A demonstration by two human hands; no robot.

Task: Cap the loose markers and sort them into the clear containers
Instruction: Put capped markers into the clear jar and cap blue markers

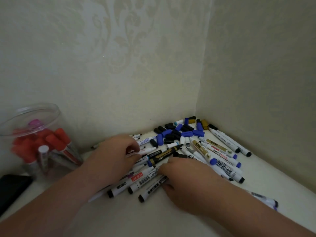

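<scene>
I see the left hand (118, 156) pinching a white marker (142, 151) in the pile (162, 155); the right hand (186, 178) lies on others, grip unclear. Sweeping wrists could scatter the loose caps (198, 133) behind

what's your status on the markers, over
Left hand pinches a white marker. Right hand on the marker pile, grip unclear. Loose caps in the corner. Clear container at left, red-capped markers inside.
</scene>
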